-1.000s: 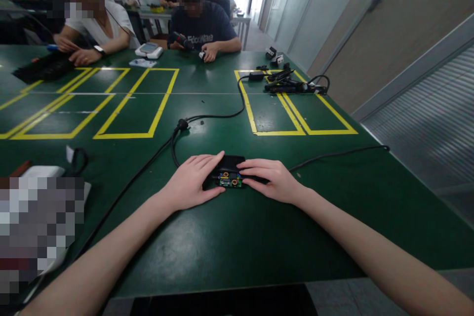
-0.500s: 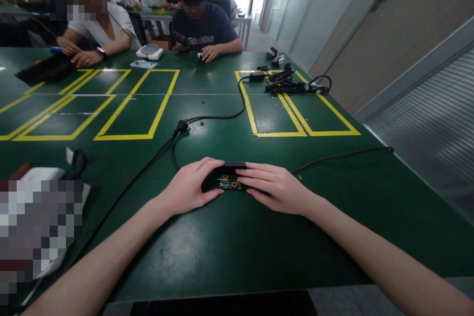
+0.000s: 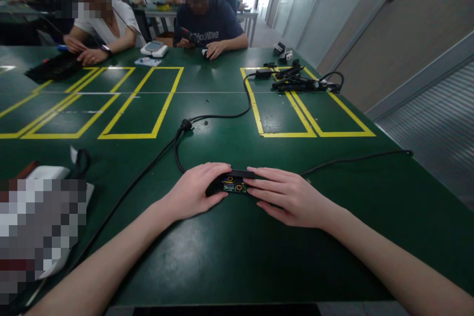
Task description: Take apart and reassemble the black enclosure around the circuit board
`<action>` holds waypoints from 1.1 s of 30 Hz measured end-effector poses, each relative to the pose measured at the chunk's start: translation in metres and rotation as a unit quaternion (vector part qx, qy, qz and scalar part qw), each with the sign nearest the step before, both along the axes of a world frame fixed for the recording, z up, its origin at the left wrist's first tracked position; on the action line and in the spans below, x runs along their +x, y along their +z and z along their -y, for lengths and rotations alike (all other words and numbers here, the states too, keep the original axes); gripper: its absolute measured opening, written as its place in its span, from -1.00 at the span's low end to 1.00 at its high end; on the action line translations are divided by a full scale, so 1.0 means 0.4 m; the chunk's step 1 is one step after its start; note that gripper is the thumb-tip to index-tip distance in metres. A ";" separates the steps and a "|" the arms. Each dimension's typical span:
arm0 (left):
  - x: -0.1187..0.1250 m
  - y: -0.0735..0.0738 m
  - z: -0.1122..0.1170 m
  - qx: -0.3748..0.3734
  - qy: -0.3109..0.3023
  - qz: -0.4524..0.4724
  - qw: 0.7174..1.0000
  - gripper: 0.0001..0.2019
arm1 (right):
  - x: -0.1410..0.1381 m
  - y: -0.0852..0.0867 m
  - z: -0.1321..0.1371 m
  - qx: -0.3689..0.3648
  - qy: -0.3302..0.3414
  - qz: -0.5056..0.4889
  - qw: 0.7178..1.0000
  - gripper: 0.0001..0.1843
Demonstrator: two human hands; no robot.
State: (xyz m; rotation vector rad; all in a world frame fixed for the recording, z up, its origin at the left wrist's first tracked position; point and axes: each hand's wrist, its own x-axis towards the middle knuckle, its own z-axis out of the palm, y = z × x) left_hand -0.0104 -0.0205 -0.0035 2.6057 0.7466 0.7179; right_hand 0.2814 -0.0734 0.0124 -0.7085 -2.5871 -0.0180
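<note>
Between my two hands lies a power adapter with its black casing (image 3: pixel 242 174) parted. A green circuit board (image 3: pixel 234 187) with copper-coloured coils shows in the gap on the side facing me. My left hand (image 3: pixel 198 188) grips the adapter's left end, thumb low and fingers over the top. At the right end, my right hand (image 3: pixel 287 192) has its fingers stretched along the casing and touching it; the thumb is apart below. Black cords (image 3: pixel 177 153) run out near both ends. My fingers hide much of the casing.
Ahead, black adapters and cords (image 3: pixel 296 79) are heaped by yellow tape rectangles (image 3: pixel 128 136). A cord knot (image 3: pixel 186 125) sits mid-table. Left of my arm are a white box (image 3: pixel 48 172) and a blurred package (image 3: pixel 40 227). Two people (image 3: pixel 213 17) work across the green table (image 3: pixel 207 266).
The upper casing part has tilted down towards the board, narrowing the gap. My right hand has shifted slightly outward, its thumb now off the adapter. The whole view has shifted a little.
</note>
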 end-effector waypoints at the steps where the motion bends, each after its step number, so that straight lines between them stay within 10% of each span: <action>1: -0.001 0.000 0.001 0.000 -0.002 0.002 1.000 -0.52 | -0.001 0.000 0.001 -0.005 0.003 -0.001 1.000 -0.69; 12: 0.005 0.013 0.011 -0.025 -0.018 0.003 1.000 -0.93 | -0.011 0.007 0.005 -0.051 0.043 -0.066 0.996 -0.82; 21: 0.009 0.011 0.006 0.024 -0.029 0.002 0.999 -0.94 | -0.033 -0.031 -0.013 -0.001 -0.066 -0.182 0.981 -0.96; 33: 0.025 0.006 0.008 0.018 -0.019 -0.026 0.999 -0.75 | -0.036 -0.048 -0.040 -0.113 -0.074 -0.112 0.984 -0.78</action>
